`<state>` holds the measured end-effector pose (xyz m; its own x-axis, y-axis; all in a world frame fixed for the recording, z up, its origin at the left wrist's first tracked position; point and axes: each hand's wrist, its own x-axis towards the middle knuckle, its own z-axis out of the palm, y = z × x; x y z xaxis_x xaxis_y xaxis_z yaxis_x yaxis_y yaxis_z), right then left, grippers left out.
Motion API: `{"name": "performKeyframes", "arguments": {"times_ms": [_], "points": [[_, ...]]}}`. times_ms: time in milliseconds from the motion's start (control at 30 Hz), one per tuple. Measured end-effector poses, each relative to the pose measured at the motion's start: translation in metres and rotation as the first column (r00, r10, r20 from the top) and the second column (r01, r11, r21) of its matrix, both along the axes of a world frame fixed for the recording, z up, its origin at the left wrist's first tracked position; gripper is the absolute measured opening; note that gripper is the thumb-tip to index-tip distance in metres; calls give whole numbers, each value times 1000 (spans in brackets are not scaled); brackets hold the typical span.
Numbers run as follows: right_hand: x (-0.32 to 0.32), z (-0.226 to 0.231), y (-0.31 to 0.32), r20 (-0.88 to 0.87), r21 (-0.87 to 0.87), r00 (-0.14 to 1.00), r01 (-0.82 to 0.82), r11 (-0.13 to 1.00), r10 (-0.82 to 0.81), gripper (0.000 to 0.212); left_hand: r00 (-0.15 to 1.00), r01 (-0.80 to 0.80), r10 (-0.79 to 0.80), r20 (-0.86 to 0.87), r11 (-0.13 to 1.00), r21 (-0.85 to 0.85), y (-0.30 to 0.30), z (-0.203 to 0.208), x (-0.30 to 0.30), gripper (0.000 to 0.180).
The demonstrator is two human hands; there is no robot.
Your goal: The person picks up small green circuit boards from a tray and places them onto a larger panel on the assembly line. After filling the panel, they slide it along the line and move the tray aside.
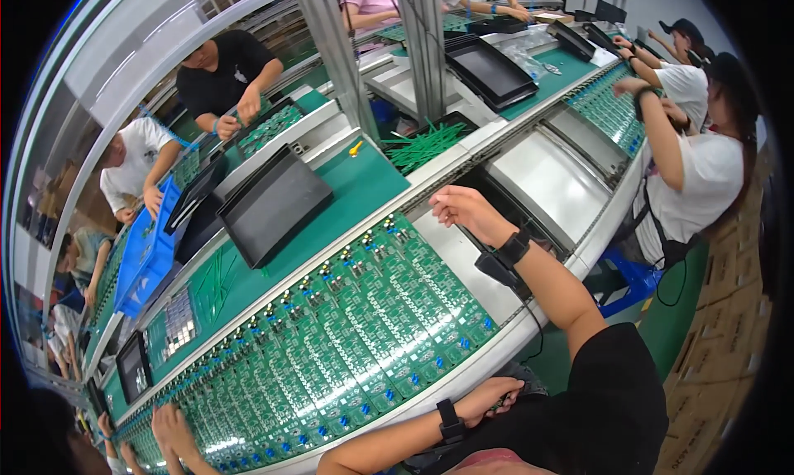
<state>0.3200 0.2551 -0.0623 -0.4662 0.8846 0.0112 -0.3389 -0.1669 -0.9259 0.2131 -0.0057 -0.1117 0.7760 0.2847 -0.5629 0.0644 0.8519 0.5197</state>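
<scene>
Above the conveyor, just past the right end of a long row of green printed circuit boards (pixel 356 334), the person's right hand (pixel 467 210) hangs with its fingers curled in toward the thumb; whether anything is pinched between them cannot be told. A black wristband (pixel 514 247) circles that wrist. Close to the person's body, on the near side of the conveyor, the left hand (pixel 488 399) is cupped around some small dark-green pieces (pixel 499 404), partly hidden by its fingers; a second black band (pixel 451 421) is on that wrist.

The boards lie flat, side by side, with shiny metal parts along their far edge and small blue parts along their near edge. Right of them is a bare silver metal plate (pixel 552 185) on the conveyor.

Beyond the conveyor runs a green-topped counter (pixel 364 177). It carries a shallow black rectangular tray (pixel 277 208), tilted on the left, a small yellow object (pixel 356 149), and, near a metal post, a heap of thin green strips (pixel 426 146).

Farther left stands a long blue plastic bin (pixel 149 251). At the lower left, a co-worker's hand (pixel 169 432) is over the boards, while a co-worker in a white shirt (pixel 699 169) sits on the right.
</scene>
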Motion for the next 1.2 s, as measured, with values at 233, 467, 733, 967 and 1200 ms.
{"name": "performKeyframes", "arguments": {"times_ms": [233,467,733,967,1200], "points": [[5,-3,1,-7,22,1000,-11,1000,11,21,995,-101,101,-5,994,-39,-1,10,8,27],[1,0,1,-6,6,999,-52,999,52,20,996,-85,90,20,979,-187,2,4,2,26],[3,-1,2,29,24,999,-18,1000,17,21,994,-53,65,83,989,-138,0,-3,5,32],[4,3,2,14,27,1000,-16,1000,15,21,996,-8,11,91,1000,-28,2,5,5,34],[5,4,0,36,19,999,-7,1000,6,22,995,-13,14,95,1000,-19,4,-1,9,34]]}}
